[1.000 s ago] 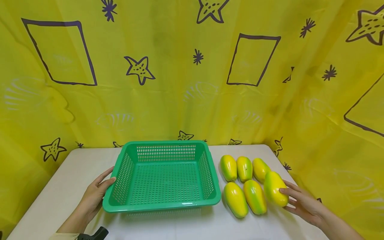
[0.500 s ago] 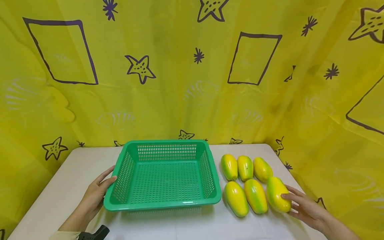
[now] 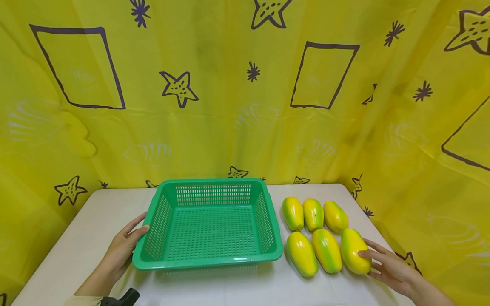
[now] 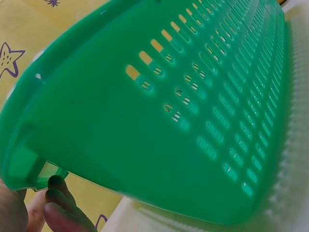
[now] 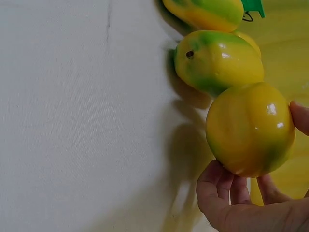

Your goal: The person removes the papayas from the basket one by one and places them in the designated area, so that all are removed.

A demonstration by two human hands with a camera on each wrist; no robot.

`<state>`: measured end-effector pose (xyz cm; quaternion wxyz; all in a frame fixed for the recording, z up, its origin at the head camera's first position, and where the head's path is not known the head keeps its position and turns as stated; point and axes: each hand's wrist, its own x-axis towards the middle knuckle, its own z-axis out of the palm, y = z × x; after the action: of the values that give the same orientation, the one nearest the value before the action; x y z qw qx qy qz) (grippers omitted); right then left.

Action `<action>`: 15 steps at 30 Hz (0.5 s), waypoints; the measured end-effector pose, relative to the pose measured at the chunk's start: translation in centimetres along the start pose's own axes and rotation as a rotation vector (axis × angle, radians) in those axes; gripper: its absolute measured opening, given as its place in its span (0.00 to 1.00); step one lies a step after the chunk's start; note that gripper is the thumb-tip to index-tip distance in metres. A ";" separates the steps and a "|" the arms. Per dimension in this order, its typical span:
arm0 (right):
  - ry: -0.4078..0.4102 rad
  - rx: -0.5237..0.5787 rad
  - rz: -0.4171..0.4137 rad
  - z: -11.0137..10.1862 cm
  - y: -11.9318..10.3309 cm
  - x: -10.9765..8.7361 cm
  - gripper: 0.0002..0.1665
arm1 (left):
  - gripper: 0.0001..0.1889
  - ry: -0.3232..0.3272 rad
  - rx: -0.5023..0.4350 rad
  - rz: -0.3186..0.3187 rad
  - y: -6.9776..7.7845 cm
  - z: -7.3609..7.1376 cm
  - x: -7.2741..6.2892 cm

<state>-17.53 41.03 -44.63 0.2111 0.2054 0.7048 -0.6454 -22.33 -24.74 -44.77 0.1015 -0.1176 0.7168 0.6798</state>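
Note:
My left hand (image 3: 122,248) grips the left rim of a green plastic basket (image 3: 206,260), thumb on top and fingers beneath. In the left wrist view, the fingertips (image 4: 63,200) curl below the rim beside the basket's slotted wall (image 4: 116,130). On the right, my right hand (image 3: 392,265) holds a yellow-green mango (image 3: 354,250) between thumb and fingers, at the right end of the front row. The right wrist view shows this mango (image 5: 251,130) end-on, with the fingers around its side. Beside it lie a middle mango (image 3: 326,250) and a left mango (image 3: 302,255).
Behind them is a back row of three mangoes (image 3: 292,213). All stand right of the basket on a white table (image 3: 245,289). A yellow patterned curtain (image 3: 214,140) hangs behind the table and at both sides.
My right hand has brought the mango down and slightly right, into line with the front row. The left hand stays on the basket rim, and the basket has not moved.

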 end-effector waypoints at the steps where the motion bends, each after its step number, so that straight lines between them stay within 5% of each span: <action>1: -0.002 -0.011 -0.001 0.0 0.0 0.0 0.55 | 0.40 -0.001 -0.002 0.001 0.0 0.0 0.0; 15: -0.055 -0.226 -0.071 -0.3 0.2 0.2 0.51 | 0.40 -0.013 -0.021 0.003 0.0 -0.1 0.1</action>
<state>-17.61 41.34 -44.85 0.2289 0.1375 0.7738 -0.5743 -22.42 -24.87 -44.80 0.1038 -0.1131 0.7093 0.6880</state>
